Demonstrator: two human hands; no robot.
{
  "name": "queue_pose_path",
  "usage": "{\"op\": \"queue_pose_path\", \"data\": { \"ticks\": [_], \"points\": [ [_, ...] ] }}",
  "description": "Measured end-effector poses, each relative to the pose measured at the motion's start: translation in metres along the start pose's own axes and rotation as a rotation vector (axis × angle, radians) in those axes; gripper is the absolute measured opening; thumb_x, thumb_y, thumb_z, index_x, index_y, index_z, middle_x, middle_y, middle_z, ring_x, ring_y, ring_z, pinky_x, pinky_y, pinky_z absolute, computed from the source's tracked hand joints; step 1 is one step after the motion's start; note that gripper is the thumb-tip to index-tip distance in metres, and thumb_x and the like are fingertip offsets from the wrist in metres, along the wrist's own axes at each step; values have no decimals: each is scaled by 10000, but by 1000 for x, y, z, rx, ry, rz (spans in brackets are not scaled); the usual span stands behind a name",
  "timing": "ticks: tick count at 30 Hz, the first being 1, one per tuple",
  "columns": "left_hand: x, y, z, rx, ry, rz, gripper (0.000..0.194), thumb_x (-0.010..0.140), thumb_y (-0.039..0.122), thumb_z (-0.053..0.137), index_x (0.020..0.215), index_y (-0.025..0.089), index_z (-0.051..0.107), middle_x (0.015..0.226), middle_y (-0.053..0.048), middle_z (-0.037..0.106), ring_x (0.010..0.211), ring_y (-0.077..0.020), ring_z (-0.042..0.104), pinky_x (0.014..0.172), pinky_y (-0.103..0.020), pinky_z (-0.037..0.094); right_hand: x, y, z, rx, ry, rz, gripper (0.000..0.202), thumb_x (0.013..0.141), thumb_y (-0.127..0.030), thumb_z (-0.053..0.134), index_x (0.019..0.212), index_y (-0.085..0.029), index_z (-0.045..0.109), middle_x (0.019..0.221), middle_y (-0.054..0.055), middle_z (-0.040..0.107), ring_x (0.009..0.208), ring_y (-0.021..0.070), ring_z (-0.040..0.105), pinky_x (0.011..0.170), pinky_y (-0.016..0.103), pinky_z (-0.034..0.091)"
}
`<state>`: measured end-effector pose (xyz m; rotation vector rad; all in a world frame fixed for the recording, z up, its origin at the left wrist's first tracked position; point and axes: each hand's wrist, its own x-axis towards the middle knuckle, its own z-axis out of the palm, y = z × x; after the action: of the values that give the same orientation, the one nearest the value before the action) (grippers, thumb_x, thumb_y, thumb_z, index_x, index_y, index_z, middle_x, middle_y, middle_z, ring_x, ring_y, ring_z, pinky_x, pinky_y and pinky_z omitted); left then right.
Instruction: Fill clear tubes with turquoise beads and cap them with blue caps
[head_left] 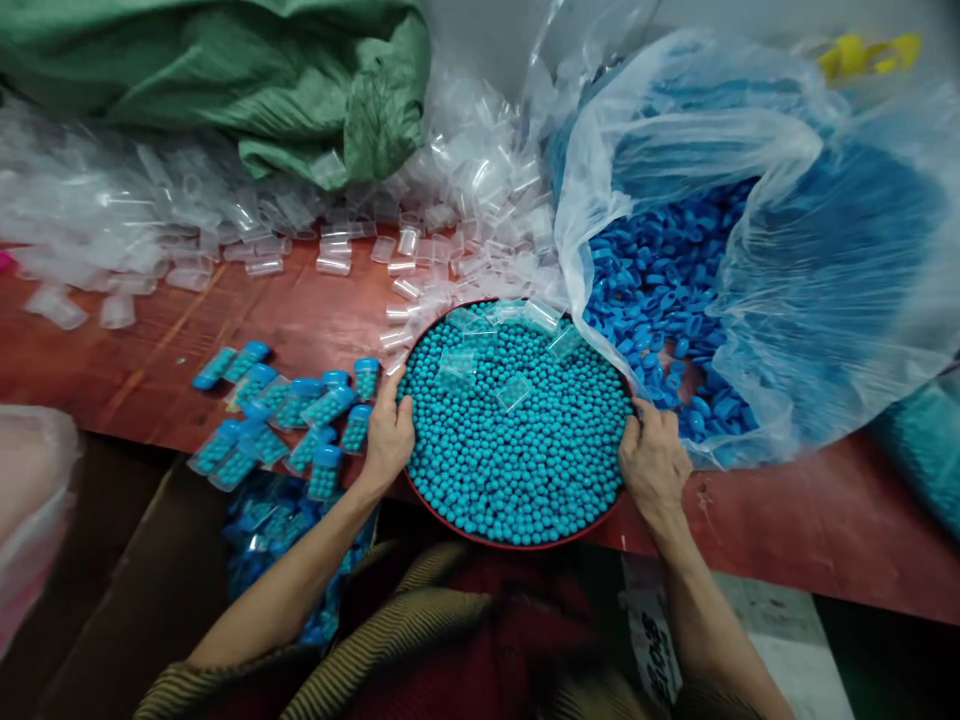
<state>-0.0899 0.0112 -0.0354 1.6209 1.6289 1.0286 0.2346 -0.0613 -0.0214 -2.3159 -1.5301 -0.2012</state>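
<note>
Head view: holding round bead tray (pixel 519 546) across near edge of table (pixel 285 305), with grip of left hand (pixel 388 432) and right hand (pixel 656 458) closed on opposite sides. Crowded by clear tubes (pixel 334 248) behind, bag (pixel 817 260) of blue caps (pixel 660 280) rightward; roomier leftward, beyond filled tubes (pixel 304 405).

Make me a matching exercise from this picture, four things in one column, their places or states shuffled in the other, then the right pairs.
1. Tray
2. Blue caps
3. Green sack
4. Filled vials

A. Far side, clear tubes in front
B. Blue-capped, left of the tray
C. Held between left hand and right hand
D. Loose at the plastic bag's mouth

Pairs: 1-C, 2-D, 3-A, 4-B
</note>
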Motion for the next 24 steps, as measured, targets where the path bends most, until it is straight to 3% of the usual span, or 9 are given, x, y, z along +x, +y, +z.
{"op": "queue_pose_path", "data": {
  "ticks": [4, 8, 13, 16, 18, 21, 24],
  "points": [
    [14, 1, -1, -56, -14, 10, 473, 877, 183, 369, 1340, 179, 465, 1373, -63, 525, 1295, -194, 459, 1147, -409, 306, -1, 5, 5, 93, -2, -25, 389, 903, -225, 312, 1175, -140, 576, 998, 129, 651, 830, 226, 608, 705, 342, 465],
    [33, -3, 2, -66, -45, 23, 456, 873, 193, 374, 1312, 170, 497, 1338, -68, 557, 1262, -189, 494, 1130, -406, 337, -8, 11, 8, 38, -27, -42, 399, 897, -204, 295, 1184, -119, 558, 915, 135, 651, 737, 224, 600, 619, 335, 447],
    [44, -2, 4, 24, -94, 120, 452, 874, 187, 375, 1309, 163, 496, 1314, -87, 573, 1226, -197, 521, 1098, -412, 377, -15, 1, -9, -168, -53, -84, 378, 900, -204, 329, 1179, -134, 574, 857, 132, 622, 717, 235, 564, 535, 320, 379],
    [42, 7, 3, 241, -18, 235, 451, 880, 196, 399, 1322, 151, 480, 1347, -120, 531, 1265, -239, 473, 1097, -446, 358, -5, -21, -23, -282, -54, -227, 334, 889, -198, 401, 1138, -168, 622, 976, 157, 626, 785, 259, 557, 581, 345, 377],
    [41, 16, 5, 417, -18, 364, 436, 886, 207, 424, 1314, 160, 490, 1403, -128, 471, 1339, -284, 375, 1114, -485, 303, 9, -43, -23, -217, -65, -384, 349, 882, -166, 420, 1174, -194, 609, 1075, 150, 623, 843, 269, 552, 632, 364, 395],
    [43, 32, 13, 610, -213, 572, 393, 900, 179, 406, 1275, 201, 520, 1434, -114, 433, 1365, -317, 317, 1095, -522, 285, 32, -79, -9, -77, -245, -722, 380, 896, -134, 406, 1210, -257, 580, 1172, 108, 603, 884, 243, 550, 668, 345, 402],
    [43, 45, 23, 739, -374, 651, 345, 916, 147, 345, 1177, 171, 568, 1245, -150, 567, 1208, -300, 474, 974, -457, 405, 45, -102, 6, -63, -393, -859, 336, 899, -149, 440, 1185, -257, 579, 1075, 82, 631, 823, 222, 554, 638, 319, 383]
  ]
}}
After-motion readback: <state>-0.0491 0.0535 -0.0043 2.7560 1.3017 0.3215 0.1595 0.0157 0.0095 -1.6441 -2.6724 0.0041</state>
